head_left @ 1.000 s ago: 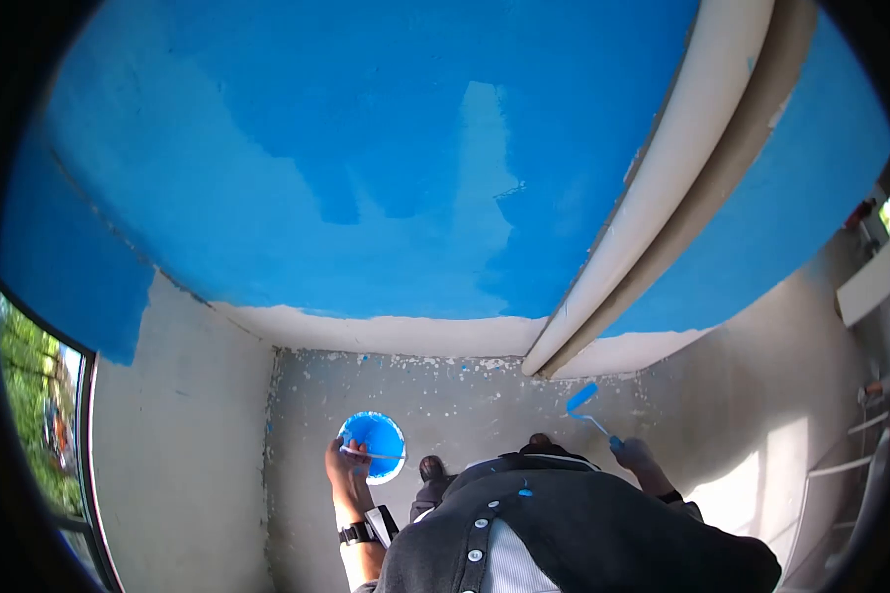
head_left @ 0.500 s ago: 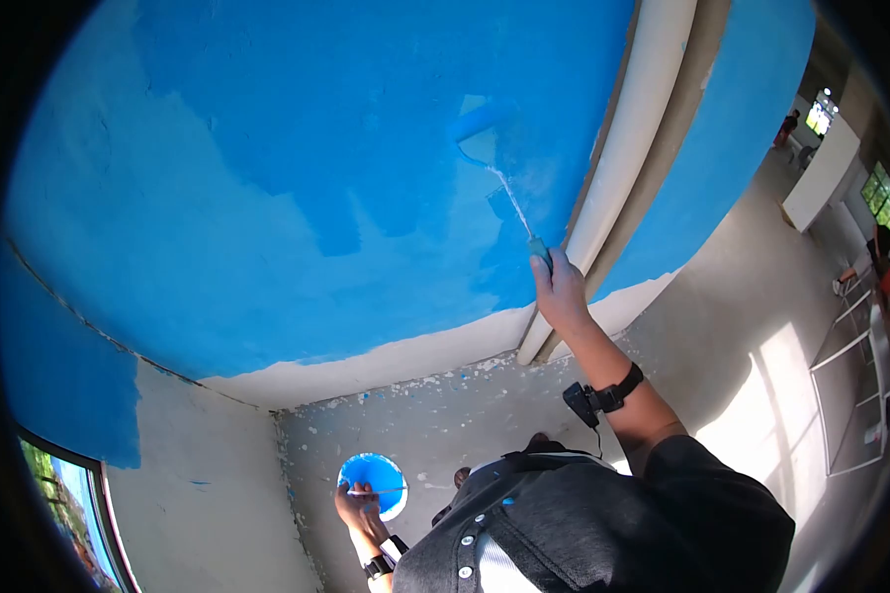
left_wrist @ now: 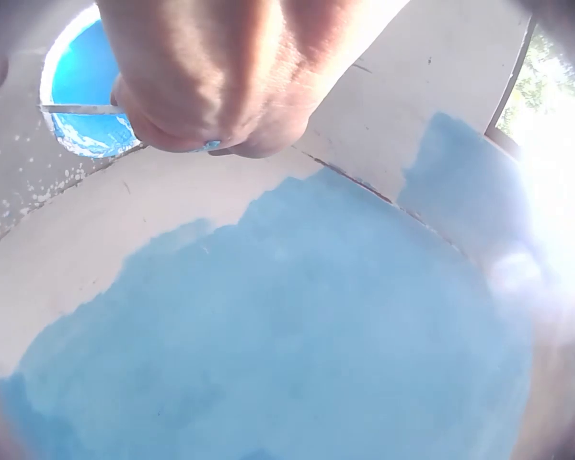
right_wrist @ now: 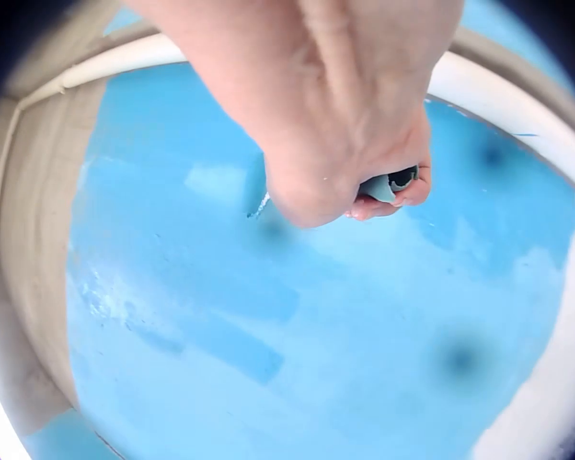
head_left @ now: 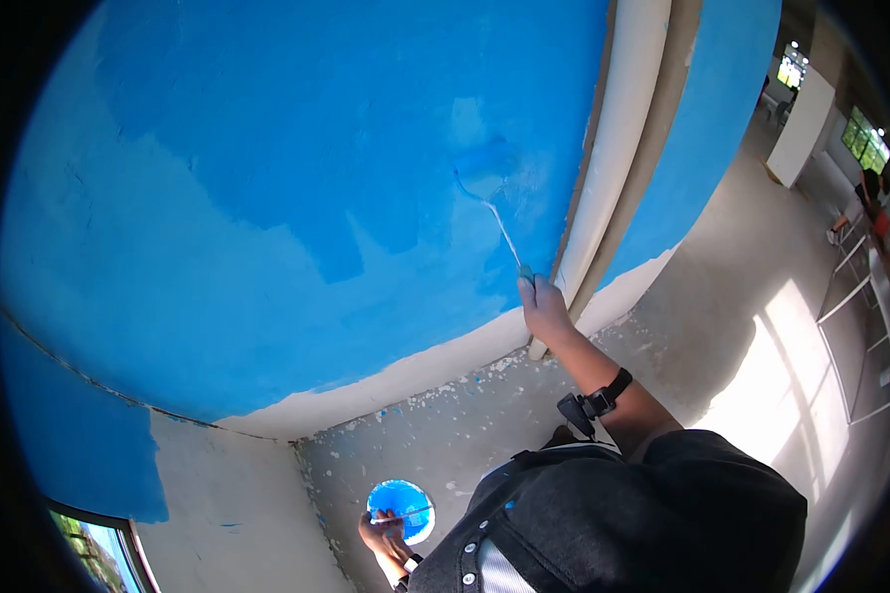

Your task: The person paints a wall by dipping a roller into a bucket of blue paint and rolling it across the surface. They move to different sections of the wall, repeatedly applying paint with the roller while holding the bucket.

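The paint roller (head_left: 504, 233) slants up-left from the right hand (head_left: 547, 311), fingers curled round its handle (head_left: 525, 271); the left hand (head_left: 378, 533) grips the bucket (head_left: 431, 515).

SURFACE: grey floor (head_left: 485, 425) beneath you | FAR EDGE: white and blue flecks (head_left: 480, 381) scattered on it | RIGHT: sunlit patch (head_left: 773, 366); pale metal frame (head_left: 835, 374) stands beyond | NEAR: your dark shoe (head_left: 562, 435), partly hidden | BUCKET (head_left: 399, 482): floor contact cannot be confirmed
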`<state>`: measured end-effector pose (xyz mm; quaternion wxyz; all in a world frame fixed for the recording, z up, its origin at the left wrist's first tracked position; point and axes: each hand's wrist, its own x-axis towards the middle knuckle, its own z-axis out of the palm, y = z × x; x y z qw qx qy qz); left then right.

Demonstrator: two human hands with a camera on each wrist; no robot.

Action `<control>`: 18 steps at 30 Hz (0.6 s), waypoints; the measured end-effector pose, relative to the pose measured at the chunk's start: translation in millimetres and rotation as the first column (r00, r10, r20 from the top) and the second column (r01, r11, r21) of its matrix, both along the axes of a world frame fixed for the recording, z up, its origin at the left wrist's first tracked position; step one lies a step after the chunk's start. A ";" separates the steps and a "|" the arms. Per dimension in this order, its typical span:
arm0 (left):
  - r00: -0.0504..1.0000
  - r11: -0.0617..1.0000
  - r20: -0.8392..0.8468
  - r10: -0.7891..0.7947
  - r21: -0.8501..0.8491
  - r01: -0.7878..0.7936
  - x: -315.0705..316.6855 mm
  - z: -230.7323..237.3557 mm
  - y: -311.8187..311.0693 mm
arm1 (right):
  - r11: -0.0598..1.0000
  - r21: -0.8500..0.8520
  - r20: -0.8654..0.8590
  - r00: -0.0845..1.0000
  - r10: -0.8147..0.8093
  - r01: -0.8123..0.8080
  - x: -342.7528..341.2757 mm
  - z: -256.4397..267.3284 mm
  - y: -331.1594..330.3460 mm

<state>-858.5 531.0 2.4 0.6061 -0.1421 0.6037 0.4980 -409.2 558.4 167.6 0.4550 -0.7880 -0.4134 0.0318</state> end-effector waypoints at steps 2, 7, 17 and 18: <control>0.999 0.999 -0.006 -0.032 -0.029 0.032 0.9 2.8 2.7 | 0.998 0.067 0.025 1.000 -0.001 -0.001 4.1 42.8 13.4; 0.996 0.995 -0.008 -0.089 -0.053 0.089 6.1 -2.8 18.0 | 0.999 0.037 0.030 1.000 -0.001 0.000 9.2 54.1 27.0; 0.927 0.928 -0.037 -0.373 -0.037 0.372 22.8 0.7 43.1 | 0.912 -0.405 -0.080 0.991 -0.106 0.065 0.1 -77.1 -48.9; 0.909 0.910 -0.032 -0.415 -0.036 0.414 24.4 0.4 47.5 | 0.926 -0.367 -0.075 0.990 -0.122 0.087 -2.1 -69.6 -48.5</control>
